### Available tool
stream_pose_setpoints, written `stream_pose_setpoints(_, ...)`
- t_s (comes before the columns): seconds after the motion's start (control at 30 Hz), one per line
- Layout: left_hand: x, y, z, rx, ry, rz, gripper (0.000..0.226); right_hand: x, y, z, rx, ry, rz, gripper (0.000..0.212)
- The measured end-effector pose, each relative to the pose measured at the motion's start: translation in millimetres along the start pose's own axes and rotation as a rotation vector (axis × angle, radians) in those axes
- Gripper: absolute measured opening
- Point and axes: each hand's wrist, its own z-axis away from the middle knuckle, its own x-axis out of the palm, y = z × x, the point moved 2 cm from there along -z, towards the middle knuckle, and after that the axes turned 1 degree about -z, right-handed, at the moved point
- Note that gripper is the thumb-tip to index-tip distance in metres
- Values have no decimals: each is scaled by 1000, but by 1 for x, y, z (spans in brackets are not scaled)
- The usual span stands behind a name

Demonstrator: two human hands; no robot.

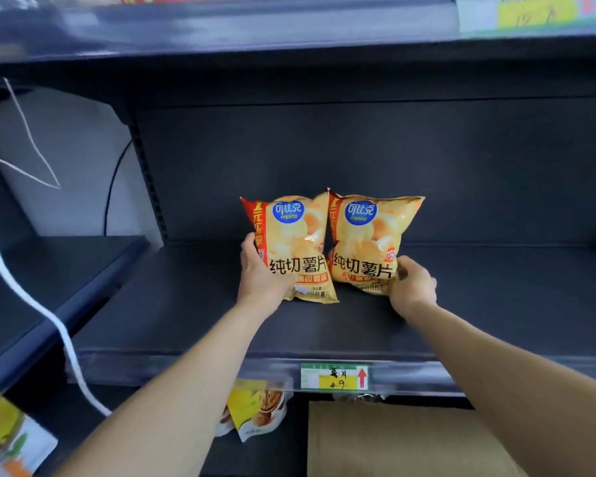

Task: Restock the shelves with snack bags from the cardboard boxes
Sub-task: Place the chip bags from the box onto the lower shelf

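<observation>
Snack bags stand on the shelf, left hand and right hand fingers each gripping one.

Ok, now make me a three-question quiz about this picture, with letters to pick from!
1. Where are the chip bags? A) on the dark shelf B) on the floor C) in a cart
2. How many chip bags are on it? A) one B) two C) five
3. What is the left grip doing? A) holding a bag B) waving, empty C) holding a bottle
Answers: 1 A, both stand on the shelf board; 2 B, just two, side by side; 3 A, its thumb and fingers clasp one bag's side.
</observation>
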Motion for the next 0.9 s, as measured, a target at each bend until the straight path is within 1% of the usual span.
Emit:
stream_pose_setpoints(0.17, 5, -7, -21, 58, 84, 23, 92, 10, -5, -31, -66, -19, 45, 28)
stream_pose_setpoints(0.27, 10, -10, -38, 56, 129, -2, 92, 14, -10, -50, -113, -9, 61, 28)
stream_pose_setpoints(0.43, 16, -14, -62, 64, 196, -80, 92, 18, -16, -68, -145, 13, 81, 28)
stream_pose_setpoints(0.57, 21, -19, -75, 72, 278, -213, 91, 21, -17, -71, -167, 16, 83, 30)
stream_pose_setpoints(0.73, 19, -19, -84, 1, 182, -348, 99, 21, -20, -67, -178, -90, 96, 39)
stream_pose_setpoints(0.83, 19, -16, -78, -3, 172, -356, 101, 21, -20, -56, -166, -78, 99, 39)
stream_pose_setpoints(0.9, 18, -12, -69, -9, 207, -365, 93, 19, -21, -47, -167, -45, 109, 40)
